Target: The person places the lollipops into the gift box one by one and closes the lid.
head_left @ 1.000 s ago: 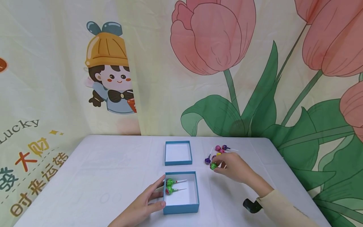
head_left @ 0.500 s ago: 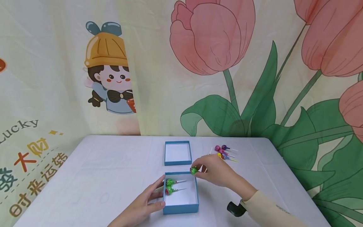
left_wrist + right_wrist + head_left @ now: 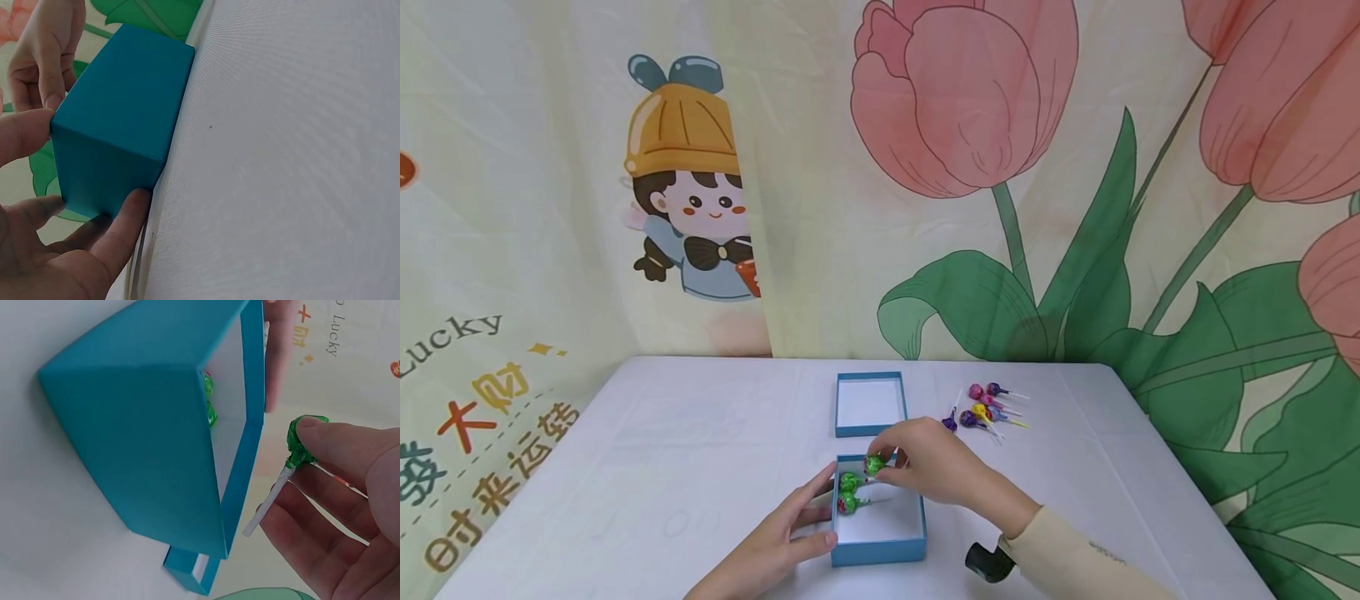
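Held lollipop: green (image 3: 873, 465), in the air over the box at 12 o'clock, close to the far rim; its white stick shows in the right wrist view.
Right hand: (image 3: 928, 458) thumb and forefinger pinch the wrapped head.
Box: blue (image 3: 880, 553), open-topped, white inside, on the table before the person; the clock is centred on it, 12 pointing away from the wearer.
Two lollipops: green (image 3: 847, 503), lying in the box, heads by the wall around 9 to 10 o'clock.
Left hand: (image 3: 782, 529) spread along the 9 o'clock wall, thumb and fingertips touching it.
Lid: blue (image 3: 871, 432), hollow side up, just beyond at 12.
Loose lollipops: purple, pink, yellow and blue (image 3: 979, 410), clustered toward 1 to 2 o'clock.
Table: white (image 3: 662, 450); behind it, a tulip backdrop (image 3: 805, 250).
Slip risk: the smooth, rounded wrapper could turn in so small a pinch.
Snag risk: carried too low, the stick might catch the rim or nudge the two inside.
Slide risk: a hard push from 9 o'clock could shift the box, since nothing braces 3.
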The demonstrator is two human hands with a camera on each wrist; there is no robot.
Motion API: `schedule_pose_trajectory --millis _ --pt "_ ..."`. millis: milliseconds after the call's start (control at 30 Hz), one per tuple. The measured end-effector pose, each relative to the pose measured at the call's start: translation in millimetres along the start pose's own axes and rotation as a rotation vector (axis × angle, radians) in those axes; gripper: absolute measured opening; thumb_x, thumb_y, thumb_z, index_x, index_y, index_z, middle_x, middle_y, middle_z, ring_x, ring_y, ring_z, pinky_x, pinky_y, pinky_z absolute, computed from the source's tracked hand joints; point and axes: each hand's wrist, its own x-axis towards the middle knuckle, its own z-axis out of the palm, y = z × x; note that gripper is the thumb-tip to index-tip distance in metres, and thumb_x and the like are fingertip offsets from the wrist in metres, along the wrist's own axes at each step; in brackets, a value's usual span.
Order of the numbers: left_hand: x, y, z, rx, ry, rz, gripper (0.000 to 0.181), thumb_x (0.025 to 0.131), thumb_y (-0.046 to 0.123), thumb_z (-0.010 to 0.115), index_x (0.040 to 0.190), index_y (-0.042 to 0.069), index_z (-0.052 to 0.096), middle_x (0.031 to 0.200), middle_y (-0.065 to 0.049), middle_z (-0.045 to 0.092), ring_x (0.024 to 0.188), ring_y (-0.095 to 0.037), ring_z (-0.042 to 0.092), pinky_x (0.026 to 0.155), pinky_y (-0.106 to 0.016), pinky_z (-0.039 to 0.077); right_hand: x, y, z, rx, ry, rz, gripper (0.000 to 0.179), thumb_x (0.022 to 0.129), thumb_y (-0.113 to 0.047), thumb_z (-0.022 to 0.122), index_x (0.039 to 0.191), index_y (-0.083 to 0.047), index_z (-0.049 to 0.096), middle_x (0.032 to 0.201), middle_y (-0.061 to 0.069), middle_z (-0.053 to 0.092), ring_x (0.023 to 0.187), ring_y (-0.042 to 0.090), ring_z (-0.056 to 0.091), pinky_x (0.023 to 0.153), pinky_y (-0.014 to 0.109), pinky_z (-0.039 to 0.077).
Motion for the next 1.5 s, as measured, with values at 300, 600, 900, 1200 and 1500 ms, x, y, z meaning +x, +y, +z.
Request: schedule_pose_trajectory --millis 300,600,900,1200,1500 --pt "-0.1 -0.7 -0.5 -0.001 -0.002 0.004 0.083 0.107 0.03 0.065 0.172 0.021 0.015 0.172 -0.028 0.023 0.145 -0.048 0.046 0.109 -0.066 0.047 5.1 -4 17 0.006 -0.035 -0.013 0.022 0.093 -0.017 0.085 0.115 -0.016 0.081 0.097 -0.013 0.076 0.078 -0.004 0.062 0.072 0.012 0.053" --pt "-1.1 0.3 -1.1 -0.008 -0.012 0.021 0.083 0.107 0.029 0.064 0.173 0.02 0.014 0.172 -0.028 0.022 0.145 -0.048 0.046 0.109 -0.065 0.047 6.8 -3 32 -0.019 -0.053 -0.044 0.018 0.092 -0.014 0.085 0.11 -0.016 0.081 0.096 -0.012 0.076 0.08 0.003 0.068 0.071 0.01 0.051" --pt "-0.8 0.3 -1.2 -0.021 -0.02 0.002 0.083 0.108 0.03 0.063 0.173 0.021 0.013 0.173 -0.028 0.02 0.146 -0.048 0.044 0.109 -0.068 0.045 6.7 -6 43 0.01 -0.081 -0.052 0.018 0.092 -0.013 0.086 0.109 -0.017 0.081 0.093 -0.015 0.075 0.075 -0.004 0.061 0.069 0.01 0.051" --pt "-1.5 1.6 -1.2 -0.018 -0.019 0.006 0.083 0.108 0.031 0.063 0.173 0.022 0.013 0.173 -0.027 0.02 0.146 -0.049 0.044 0.11 -0.07 0.044 7.8 -6 52 0.014 -0.09 -0.07 0.018 0.09 -0.013 0.087 0.107 -0.016 0.081 0.091 -0.014 0.075 0.074 -0.006 0.06 0.067 0.009 0.051" --pt "-3.0 2.5 -2.2 -0.021 -0.029 0.03 0.082 0.108 0.031 0.063 0.173 0.023 0.013 0.173 -0.027 0.02 0.147 -0.049 0.043 0.11 -0.07 0.043 9.0 -3 59 0.02 -0.101 -0.08 0.017 0.089 -0.015 0.088 0.104 -0.018 0.08 0.089 -0.015 0.074 0.073 -0.007 0.059 0.066 0.009 0.05"
